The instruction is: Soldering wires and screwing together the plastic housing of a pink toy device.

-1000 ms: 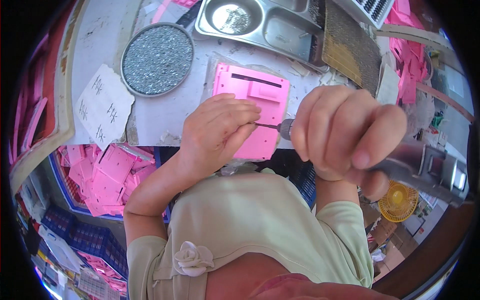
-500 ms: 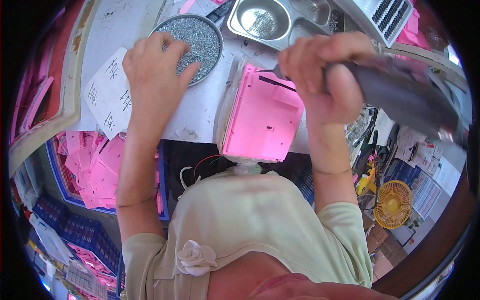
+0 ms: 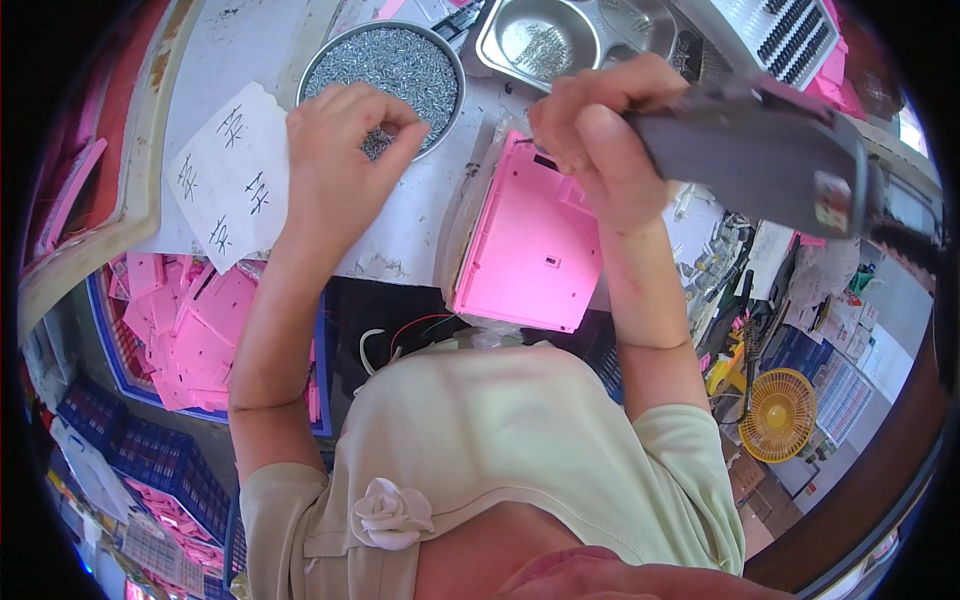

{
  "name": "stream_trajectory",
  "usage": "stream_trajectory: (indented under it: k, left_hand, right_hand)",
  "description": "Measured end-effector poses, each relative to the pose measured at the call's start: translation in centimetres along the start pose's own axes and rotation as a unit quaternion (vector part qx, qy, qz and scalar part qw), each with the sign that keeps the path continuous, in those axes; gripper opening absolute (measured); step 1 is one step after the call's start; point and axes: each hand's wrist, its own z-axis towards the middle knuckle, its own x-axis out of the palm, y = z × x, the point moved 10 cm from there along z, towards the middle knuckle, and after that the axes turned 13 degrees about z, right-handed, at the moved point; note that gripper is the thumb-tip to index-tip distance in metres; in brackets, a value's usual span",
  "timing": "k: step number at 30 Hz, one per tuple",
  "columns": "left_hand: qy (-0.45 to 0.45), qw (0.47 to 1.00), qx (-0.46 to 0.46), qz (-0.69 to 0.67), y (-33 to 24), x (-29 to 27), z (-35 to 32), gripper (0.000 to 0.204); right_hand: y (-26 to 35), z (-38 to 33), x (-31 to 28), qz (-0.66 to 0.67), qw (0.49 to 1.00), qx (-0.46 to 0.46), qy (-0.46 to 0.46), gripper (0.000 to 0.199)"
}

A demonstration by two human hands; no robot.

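In my right hand (image 3: pixel 600 140) is a dark grey electric screwdriver (image 3: pixel 750 155), held almost level with its tip over the upper end of a pink plastic panel (image 3: pixel 525 245). The panel lies on a plastic-wrapped block at the table's front edge and has small holes and a dark slot. My left hand (image 3: pixel 345 145) is over the near side of a round metal bowl (image 3: pixel 462 95) full of small silver screws (image 3: pixel 390 65). Its thumb and forefinger are closed together; whatever is between them is too small to make out.
A divided steel tray (image 3: pixel 490 40) with small metal parts stands at the back. Left of the bowl lies a white paper (image 3: pixel 215 190) with handwriting. A blue crate (image 3: pixel 110 330) of pink parts sits low at left, a yellow basket (image 3: pixel 778 415) low at right.
The screwdriver has swung and its tip end now sits nearer the panel's upper left corner. My left thumb and forefinger have come together over the bowl.
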Motion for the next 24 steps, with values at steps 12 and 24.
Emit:
stream_trajectory:
  k: [12, 24]
  left_hand:
    - [-0.027, 0.992, 0.06, -0.107, -4.5, 0.3, -3.4, 0.015]
    - [-0.06, 0.988, 0.101, -0.099, -7.1, 0.5, -4.0, 0.019]
  right_hand:
    - [0.9, -2.1, 1.6, 0.043, 0.999, -0.009, -0.019, 0.023]
    - [3.0, -1.6, 2.0, 0.054, 0.998, -0.014, 0.008, 0.028]
